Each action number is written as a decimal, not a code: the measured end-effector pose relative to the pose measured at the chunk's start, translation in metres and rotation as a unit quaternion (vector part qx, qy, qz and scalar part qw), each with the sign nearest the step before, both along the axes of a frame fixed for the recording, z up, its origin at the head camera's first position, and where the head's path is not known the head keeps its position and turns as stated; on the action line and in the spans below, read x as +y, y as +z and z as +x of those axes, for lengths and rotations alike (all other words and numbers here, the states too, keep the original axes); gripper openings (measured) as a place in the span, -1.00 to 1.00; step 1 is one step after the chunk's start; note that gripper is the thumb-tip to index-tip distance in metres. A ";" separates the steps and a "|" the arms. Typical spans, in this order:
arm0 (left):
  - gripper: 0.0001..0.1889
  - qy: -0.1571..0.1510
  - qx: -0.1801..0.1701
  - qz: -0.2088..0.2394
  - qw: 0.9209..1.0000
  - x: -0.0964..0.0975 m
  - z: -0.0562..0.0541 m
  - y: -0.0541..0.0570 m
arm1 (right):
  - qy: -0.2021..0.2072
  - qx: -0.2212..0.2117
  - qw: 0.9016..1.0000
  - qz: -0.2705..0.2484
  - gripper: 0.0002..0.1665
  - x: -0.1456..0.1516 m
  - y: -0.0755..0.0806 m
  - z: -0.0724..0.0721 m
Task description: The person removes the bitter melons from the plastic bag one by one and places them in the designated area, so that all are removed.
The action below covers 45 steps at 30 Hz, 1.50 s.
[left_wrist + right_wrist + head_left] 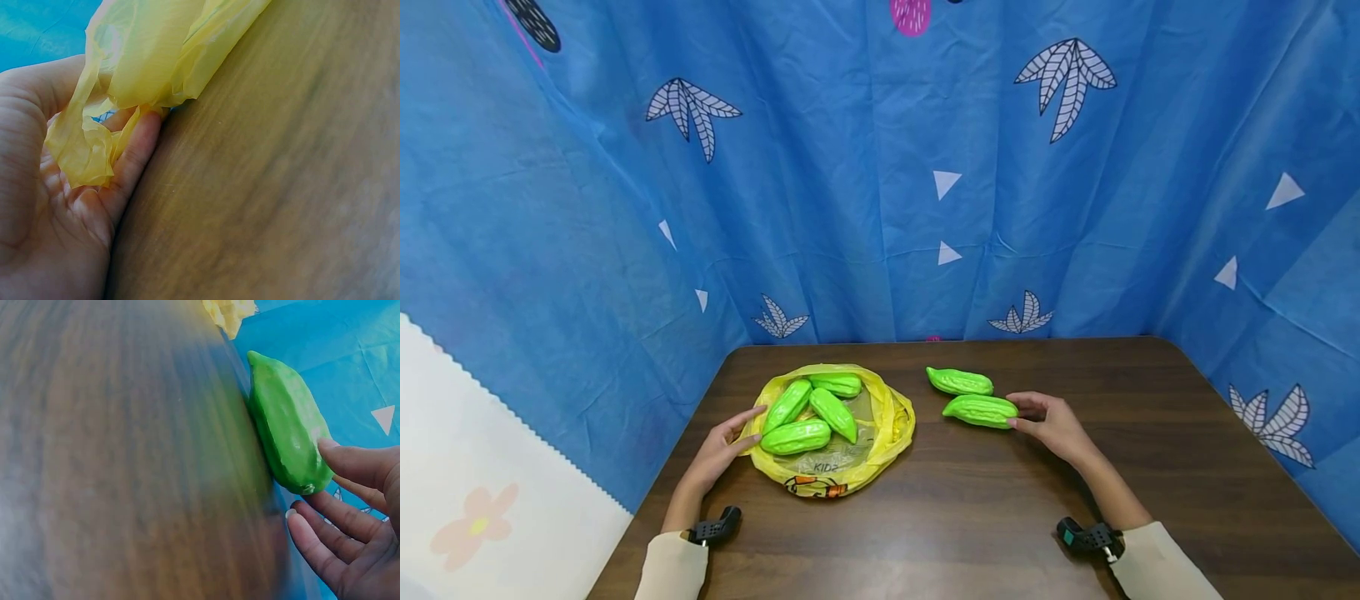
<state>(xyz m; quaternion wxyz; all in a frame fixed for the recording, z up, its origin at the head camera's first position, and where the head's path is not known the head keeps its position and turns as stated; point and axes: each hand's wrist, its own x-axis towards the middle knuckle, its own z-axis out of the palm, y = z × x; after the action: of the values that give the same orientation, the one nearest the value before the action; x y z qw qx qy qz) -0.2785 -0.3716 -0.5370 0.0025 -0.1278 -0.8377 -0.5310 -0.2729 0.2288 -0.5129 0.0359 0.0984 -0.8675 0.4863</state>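
Pale sleeves (673, 567) are reaching in from the near edge, each wrist wearing a black device (1086, 536) above a dark wooden table (887, 550). At left, a person's left hand (718, 450) is pinching the side of a yellow bag (887, 454) between thumb and slightly bent fingers, a loop of its thin plastic hanging across the palm. The bag is sitting wide-mouthed on the table, an orange-and-black print showing at its front, while four green gourds (796, 436) are lying inside. At right, the right hand (1054, 423) is holding the blunt end of a loose gourd (979, 411) between thumb and fingers, the other fingers spreading partly open; its pointed tip is facing the bag. Just beyond, a second loose gourd (960, 382) is resting on the table. Behind everything, a blue curtain (925, 125) is hanging, displaying white leaves and triangles.
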 end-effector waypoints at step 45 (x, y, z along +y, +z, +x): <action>-0.41 0.010 -0.001 -0.029 1.000 0.000 -0.001 0.001 | 0.112 0.067 0.990 -0.055 -0.53 -0.078 0.047 0.039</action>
<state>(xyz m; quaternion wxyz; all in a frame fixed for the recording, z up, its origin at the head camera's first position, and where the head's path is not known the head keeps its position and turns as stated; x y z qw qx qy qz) -0.2794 -0.3721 -0.5356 0.0033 -0.1188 -0.8541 -0.5064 -0.2342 0.1506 -0.4663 0.0445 0.2247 -0.8185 0.5268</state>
